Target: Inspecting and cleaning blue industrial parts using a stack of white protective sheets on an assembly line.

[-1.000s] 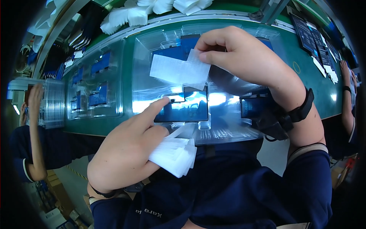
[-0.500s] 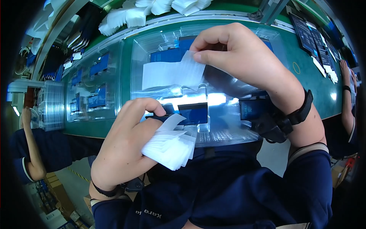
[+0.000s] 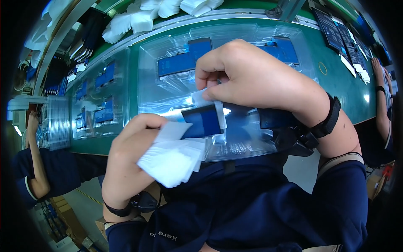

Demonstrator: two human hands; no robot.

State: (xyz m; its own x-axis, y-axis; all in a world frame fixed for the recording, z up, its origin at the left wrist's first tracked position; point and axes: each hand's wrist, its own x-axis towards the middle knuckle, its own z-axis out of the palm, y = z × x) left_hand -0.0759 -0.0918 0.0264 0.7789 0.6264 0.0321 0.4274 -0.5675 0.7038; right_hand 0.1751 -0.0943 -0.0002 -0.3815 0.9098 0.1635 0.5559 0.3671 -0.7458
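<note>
My left hand is closed around a fanned stack of thin white sheets. Its fingertips are hidden at the left end of a flat blue piece with a black edge; whether they grip it I cannot tell. My right hand pinches a single white sheet above that piece. Parts of this sheet show along the piece's top and right edges, so it seems to lie behind it. Both hands are over a clear plastic tray, which holds more flat blue pieces.
Left of my tray lies another clear tray with blue pieces. Beyond it are stacked clear trays and a co-worker's arm. White sheets are heaped at the back. Black panels and a yellow rubber band lie at right.
My right hand has moved down and slightly left, bringing its sheet from above the tray to behind the blue piece. The left hand and its stack have shifted slightly left.
</note>
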